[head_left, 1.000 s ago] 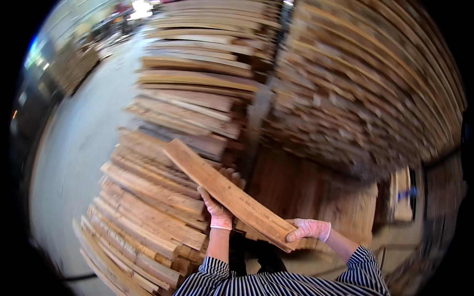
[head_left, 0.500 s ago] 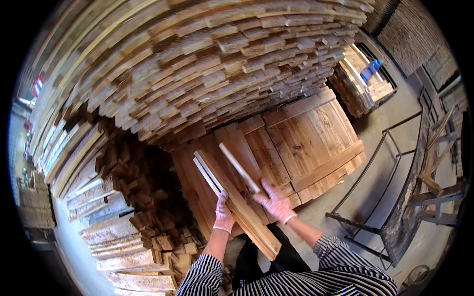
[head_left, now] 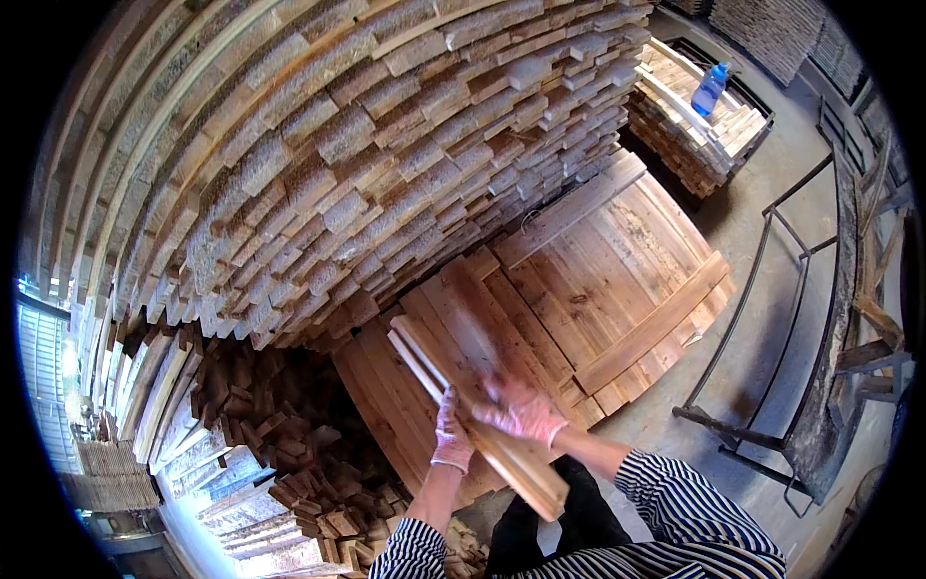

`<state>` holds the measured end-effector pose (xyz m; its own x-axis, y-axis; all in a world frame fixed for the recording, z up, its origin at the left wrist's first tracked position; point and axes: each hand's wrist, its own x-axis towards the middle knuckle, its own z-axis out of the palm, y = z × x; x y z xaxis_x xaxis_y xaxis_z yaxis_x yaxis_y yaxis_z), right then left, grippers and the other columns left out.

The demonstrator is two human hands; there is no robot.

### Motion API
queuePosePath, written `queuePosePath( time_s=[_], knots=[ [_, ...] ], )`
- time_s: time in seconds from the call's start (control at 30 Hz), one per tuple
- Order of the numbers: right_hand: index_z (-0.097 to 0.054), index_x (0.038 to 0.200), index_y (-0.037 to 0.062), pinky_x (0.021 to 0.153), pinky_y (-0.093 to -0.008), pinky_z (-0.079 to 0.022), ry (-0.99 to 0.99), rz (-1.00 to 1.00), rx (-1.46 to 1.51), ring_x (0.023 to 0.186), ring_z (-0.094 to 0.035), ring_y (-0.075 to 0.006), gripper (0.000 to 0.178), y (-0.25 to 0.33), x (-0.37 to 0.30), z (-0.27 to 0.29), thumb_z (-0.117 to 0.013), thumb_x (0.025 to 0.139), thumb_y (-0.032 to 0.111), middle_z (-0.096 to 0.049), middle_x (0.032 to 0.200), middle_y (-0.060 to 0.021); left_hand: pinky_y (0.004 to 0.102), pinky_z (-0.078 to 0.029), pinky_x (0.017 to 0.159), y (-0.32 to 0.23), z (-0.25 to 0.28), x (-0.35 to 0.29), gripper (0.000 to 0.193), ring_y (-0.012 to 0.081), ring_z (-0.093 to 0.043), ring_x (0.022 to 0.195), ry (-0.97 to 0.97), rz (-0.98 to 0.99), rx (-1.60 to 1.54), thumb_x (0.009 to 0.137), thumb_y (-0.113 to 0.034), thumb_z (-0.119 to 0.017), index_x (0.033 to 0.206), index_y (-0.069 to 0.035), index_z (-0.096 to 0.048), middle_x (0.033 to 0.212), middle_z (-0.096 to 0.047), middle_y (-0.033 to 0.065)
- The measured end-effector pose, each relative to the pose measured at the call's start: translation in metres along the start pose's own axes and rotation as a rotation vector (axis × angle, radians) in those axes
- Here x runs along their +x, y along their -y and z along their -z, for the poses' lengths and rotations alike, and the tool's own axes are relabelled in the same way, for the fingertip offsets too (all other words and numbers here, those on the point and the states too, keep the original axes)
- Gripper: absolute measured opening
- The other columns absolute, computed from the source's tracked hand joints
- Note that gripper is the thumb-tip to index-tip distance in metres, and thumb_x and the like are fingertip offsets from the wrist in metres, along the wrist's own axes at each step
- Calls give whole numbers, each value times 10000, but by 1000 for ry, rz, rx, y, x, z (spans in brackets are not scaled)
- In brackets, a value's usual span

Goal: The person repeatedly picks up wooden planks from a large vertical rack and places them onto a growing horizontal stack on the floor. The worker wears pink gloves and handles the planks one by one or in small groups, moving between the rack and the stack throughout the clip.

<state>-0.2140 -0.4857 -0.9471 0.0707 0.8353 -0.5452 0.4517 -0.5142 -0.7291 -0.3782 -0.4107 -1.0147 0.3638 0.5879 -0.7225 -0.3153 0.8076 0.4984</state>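
My left hand [head_left: 451, 434], in a pink-and-white glove, is closed around a bundle of long wooden boards [head_left: 506, 461]. The bundle slants from upper left down toward my legs, with pale edges along its left side. At the bundle's right side is my right hand [head_left: 524, 413], gloved alike. Its fingers are smeared by motion, so their grip cannot be made out. No separate strip shows clearly in it. Beneath both hands lies a platform of flat wooden boards [head_left: 593, 280], with crosspieces along two sides.
A tall stack of boards [head_left: 405, 145] rises beyond the platform. Short wood pieces [head_left: 289, 434] are heaped at left. To the right stands a black metal frame [head_left: 738, 439] on the concrete floor. A blue bottle [head_left: 709, 90] sits on a smaller wood stack.
My right hand has moved left against the bundle. The pale strip it held apart no longer shows separately. The view has shifted, and my left hand still grips the boards.
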Motion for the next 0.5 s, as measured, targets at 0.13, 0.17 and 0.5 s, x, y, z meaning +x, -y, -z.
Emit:
queuePosePath(
  time_s=[0.13,0.17,0.5],
  knots=[
    [-307,1596,241,1099,-495,-421,-408,153,176,1350,-459,-486,872,-50,-9,-10,-601,893,665,-475,1432,-330,452,-549,969,20,-64,7,589,281,-663,1061,-12,30,59,881,-557,-718,1241,-95,-659,1153,-704,99],
    [-341,1582,228,1107,-474,-415,-431,117,105,1358,-459,-461,854,-62,0,4,-623,890,641,-486,1437,-294,450,-560,951,24,-56,23,592,280,-674,1046,89,3,107,892,-584,-688,1246,-110,-661,1171,-704,90],
    [-356,1555,139,1078,-546,-412,-577,-25,-422,1364,-425,-501,791,-96,48,29,-523,946,616,-388,1519,-321,428,-601,759,39,-29,72,431,246,-692,921,12,30,57,942,-509,-668,1177,-148,-663,1055,-710,54]
  ],
)
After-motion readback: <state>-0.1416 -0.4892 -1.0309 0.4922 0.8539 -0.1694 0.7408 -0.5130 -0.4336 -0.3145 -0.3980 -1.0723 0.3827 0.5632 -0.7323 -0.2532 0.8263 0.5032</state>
